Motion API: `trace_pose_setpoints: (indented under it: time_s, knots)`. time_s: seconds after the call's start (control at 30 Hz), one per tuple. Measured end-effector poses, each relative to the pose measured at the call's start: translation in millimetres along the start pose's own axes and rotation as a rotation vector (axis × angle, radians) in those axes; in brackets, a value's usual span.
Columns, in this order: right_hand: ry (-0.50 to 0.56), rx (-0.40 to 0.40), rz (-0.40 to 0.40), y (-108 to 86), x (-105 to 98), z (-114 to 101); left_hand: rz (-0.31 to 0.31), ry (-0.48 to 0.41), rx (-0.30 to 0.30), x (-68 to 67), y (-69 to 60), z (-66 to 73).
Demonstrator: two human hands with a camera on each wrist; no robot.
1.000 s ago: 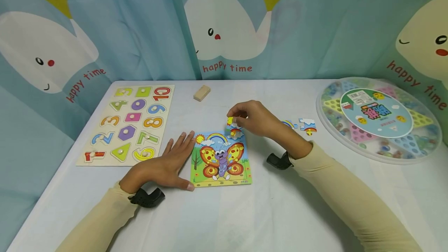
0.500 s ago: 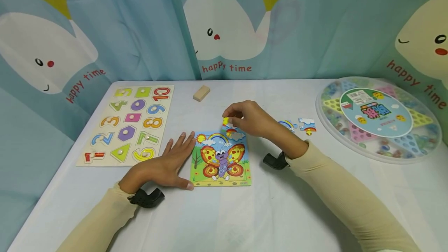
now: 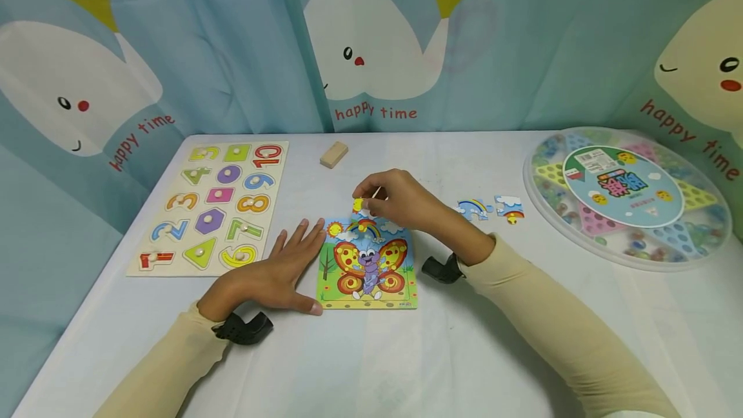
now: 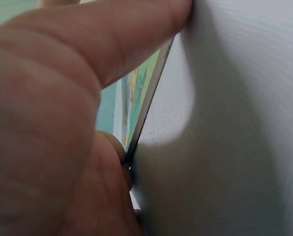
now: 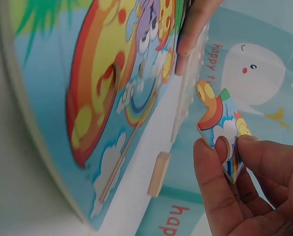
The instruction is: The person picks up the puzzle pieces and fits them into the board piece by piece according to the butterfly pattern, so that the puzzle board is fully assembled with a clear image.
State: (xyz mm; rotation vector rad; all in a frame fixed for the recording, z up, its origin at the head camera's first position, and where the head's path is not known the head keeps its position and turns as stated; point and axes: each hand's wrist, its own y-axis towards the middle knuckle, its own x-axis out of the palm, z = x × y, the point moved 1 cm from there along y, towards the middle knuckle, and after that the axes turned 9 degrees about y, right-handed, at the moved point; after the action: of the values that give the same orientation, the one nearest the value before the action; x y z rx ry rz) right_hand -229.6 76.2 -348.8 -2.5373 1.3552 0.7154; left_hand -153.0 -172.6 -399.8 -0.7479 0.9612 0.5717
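Observation:
A square butterfly puzzle board point(image 3: 336, 306) lies flat on the table in the head view. My left hand point(image 3: 281, 279) rests at its left side with fingers spread, fingertips and thumb at the board's edge. In the left wrist view the thumb point(image 4: 136, 34) lies against that edge. Above the board's top edge, my right hand point(image 3: 400, 199) pinches a jigsaw piece point(image 5: 225, 123) between thumb and fingers. The right wrist view shows that piece tilted, off the board, with a sun, a cloud and part of a rainbow on it.
Two loose jigsaw pieces, one with a rainbow point(image 3: 475, 209) and one with a cloud point(image 3: 509, 206), lie right of the board. A number-and-shape peg board point(image 3: 223, 263) is at left, a small wooden block point(image 3: 334, 154) behind, a round marble-game case point(image 3: 624, 189) at right.
My right hand has moved left with the jigsaw piece, from the board's top right corner to near its top middle. My left hand stays in place.

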Motion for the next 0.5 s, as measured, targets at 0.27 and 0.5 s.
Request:
trace_pose_setpoints:
  time_s: [0.27, 0.5]
  knots:
    - [0.005, -0.01, -0.034, 3.6, 11.2, 0.7, 0.001, 0.014, 0.008, 1.1, 1.0, -0.3]
    - [-0.021, 0.006, -0.083, 8.2, 24.4, -2.2, -0.005, 0.02, 0.001, 0.5, 2.2, -1.5]
